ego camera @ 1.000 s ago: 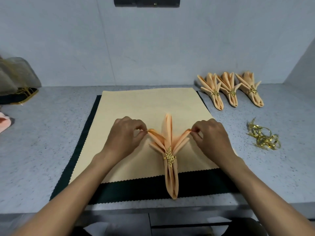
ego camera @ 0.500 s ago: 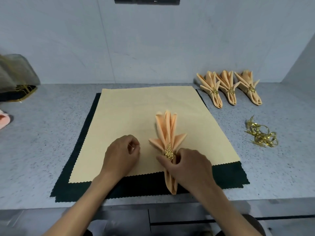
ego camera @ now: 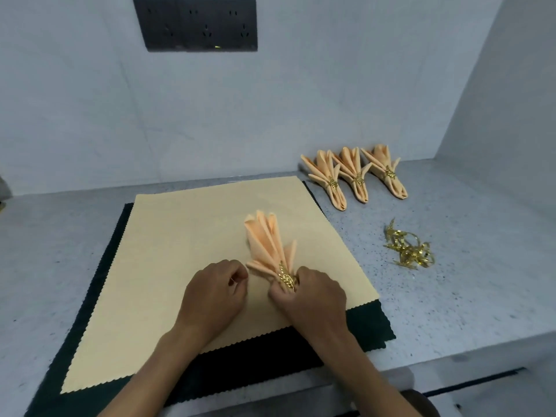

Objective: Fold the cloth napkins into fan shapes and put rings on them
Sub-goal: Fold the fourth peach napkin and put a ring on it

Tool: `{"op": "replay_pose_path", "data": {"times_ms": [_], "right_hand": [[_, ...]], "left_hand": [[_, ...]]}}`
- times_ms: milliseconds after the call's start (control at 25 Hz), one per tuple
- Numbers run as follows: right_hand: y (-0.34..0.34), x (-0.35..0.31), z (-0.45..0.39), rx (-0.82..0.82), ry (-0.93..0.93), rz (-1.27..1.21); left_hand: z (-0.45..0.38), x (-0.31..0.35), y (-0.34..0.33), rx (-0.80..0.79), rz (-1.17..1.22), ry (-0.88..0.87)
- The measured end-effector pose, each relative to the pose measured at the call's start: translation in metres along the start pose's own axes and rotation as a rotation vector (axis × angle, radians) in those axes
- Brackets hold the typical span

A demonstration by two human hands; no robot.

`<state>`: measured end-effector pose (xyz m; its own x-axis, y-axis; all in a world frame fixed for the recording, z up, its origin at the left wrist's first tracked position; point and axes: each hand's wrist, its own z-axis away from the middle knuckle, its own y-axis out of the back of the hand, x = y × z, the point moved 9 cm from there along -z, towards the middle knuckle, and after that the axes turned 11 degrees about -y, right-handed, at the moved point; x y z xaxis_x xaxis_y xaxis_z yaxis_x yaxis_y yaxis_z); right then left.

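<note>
A peach fan-folded napkin [ego camera: 266, 242] stands out from my right hand [ego camera: 313, 299], which grips its lower part just below the gold leaf ring [ego camera: 287, 278]. The pleats spread up and away from the hand. My left hand [ego camera: 215, 296] rests on the flat cream napkin [ego camera: 180, 251] just left of the fan, fingers curled, holding nothing that I can see. The fan's bottom end is hidden under my right hand.
Three finished ringed fans [ego camera: 355, 177] lie in a row at the back right. A pile of loose gold rings [ego camera: 406, 248] sits on the grey counter [ego camera: 466, 281] to the right. A dark green cloth [ego camera: 370, 329] lies under the cream napkin. A black socket panel [ego camera: 195, 24] is on the wall.
Both hands let go of the fan's side pleats. My right hand moved down and took hold of the fan at the ring; my left hand drew back. The view tilted upward.
</note>
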<state>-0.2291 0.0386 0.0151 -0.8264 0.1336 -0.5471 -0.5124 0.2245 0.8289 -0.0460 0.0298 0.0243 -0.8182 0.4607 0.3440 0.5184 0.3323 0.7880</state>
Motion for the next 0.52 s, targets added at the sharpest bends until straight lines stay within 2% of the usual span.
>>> {"op": "replay_pose_path", "data": {"times_ms": [280,520], "right_hand": [[0.071,0.056,-0.062,0.305,0.035,-0.006],[0.170,0.131,-0.191,0.470,-0.075,0.144]], "left_hand": [[-0.082,0.056,-0.082,-0.145,0.024,-0.103],[-0.168,0.077,-0.167,-0.215,0.030,-0.122]]}}
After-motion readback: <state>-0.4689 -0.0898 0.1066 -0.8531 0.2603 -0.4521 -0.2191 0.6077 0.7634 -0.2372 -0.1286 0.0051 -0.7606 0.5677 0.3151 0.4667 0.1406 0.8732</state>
